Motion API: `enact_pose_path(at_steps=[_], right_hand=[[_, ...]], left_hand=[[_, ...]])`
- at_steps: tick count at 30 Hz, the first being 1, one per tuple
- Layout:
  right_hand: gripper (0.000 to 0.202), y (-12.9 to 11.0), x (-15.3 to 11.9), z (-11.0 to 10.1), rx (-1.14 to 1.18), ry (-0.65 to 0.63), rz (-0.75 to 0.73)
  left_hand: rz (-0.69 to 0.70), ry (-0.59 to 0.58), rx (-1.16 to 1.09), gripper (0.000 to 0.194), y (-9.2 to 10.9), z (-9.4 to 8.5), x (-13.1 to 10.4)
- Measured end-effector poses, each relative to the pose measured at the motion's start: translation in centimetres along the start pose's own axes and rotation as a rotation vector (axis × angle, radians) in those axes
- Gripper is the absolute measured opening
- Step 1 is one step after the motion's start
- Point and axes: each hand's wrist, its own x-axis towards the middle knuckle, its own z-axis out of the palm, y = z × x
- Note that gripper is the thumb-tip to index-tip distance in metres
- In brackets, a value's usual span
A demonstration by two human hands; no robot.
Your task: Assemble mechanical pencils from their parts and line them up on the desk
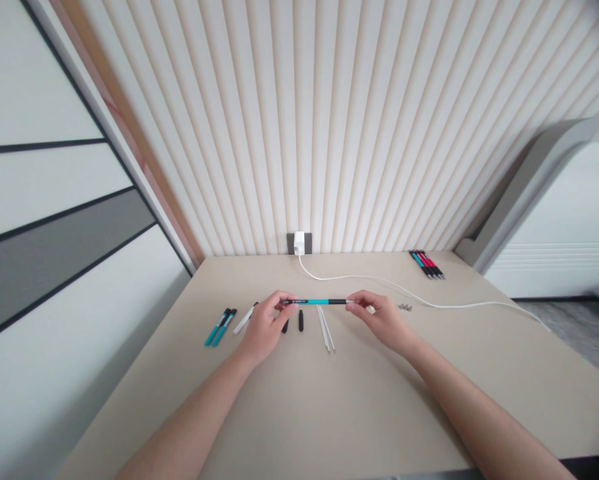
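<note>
On the beige tabletop (289, 413), two slender teal-and-black tubes (223, 328) are placed at left, thin white rods (323, 328) centrally, and slim teal, red and black pens (427, 265) at right, behind a white cable (459, 306).

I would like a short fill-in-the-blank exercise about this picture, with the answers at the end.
1. The left hand and the right hand hold one pen near its two ____.
2. The cable running from the charger is coloured ____.
3. In the picture, the row of pens lies on the ____-hand side.
4. Two turquoise-and-black tubes lie to the ____ of both hands.

Answers: ends; white; right; left
</note>
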Motion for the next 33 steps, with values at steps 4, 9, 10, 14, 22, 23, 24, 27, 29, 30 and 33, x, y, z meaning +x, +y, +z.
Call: enact_pose_path(at_steps=[4, 9, 10, 14, 22, 23, 24, 27, 29, 30, 33], right_hand=[[0.038, -0.7, -0.3, -0.4, -0.034, -0.118, -0.05], [0.058, -1.0, -0.7, -0.8, 0.172, -0.35, 0.122], [0.058, -1.1, -0.7, -0.8, 0.229, -0.389, 0.149], [0.055, -1.1, -0.5, -0.7, 0.32, -0.483, 0.176], [0.031, -0.3, -0.3, 0.4, -0.122, -0.114, -0.115], [0.031, -0.3, -0.3, 0.4, -0.146, -0.116, -0.158], [0.031, -0.3, -0.4, 0.3, -0.163, -0.123, -0.193], [0.039, -0.6, -0.6, 0.1, -0.145, -0.198, -0.203], [0.046, -0.7, -0.9, 0.3, -0.07, -0.292, -0.117], [0.049, -0.7, -1.0, 0.4, -0.02, -0.338, -0.059], [0.057, -0.5, -1.2, 1.1, 0.093, -0.392, 0.08]], left_hand=[[0.037, -0.017, 0.011, 0.02, 0.3, -0.1, 0.0], [0.146, -0.043, 0.088, 0.015, 0.3, -0.3, -0.1], [0.16, -0.049, 0.094, 0.014, 0.2, -0.3, -0.1], [0.152, -0.03, 0.062, 0.014, 0.1, -0.4, -0.1], [0.002, -0.018, -0.021, 0.02, 0.4, -0.3, 0.1], [-0.011, -0.019, -0.032, 0.021, 0.4, -0.3, 0.1], [-0.019, -0.021, -0.044, 0.021, 0.4, -0.3, 0.1], [-0.003, -0.021, -0.076, 0.02, 0.3, -0.3, 0.1], [0.025, -0.016, -0.09, 0.018, 0.2, -0.3, 0.1], [0.034, -0.017, -0.102, 0.017, 0.2, -0.3, 0.0], [0.018, -0.011, -0.209, 0.017, 0.1, -0.1, 0.0]])
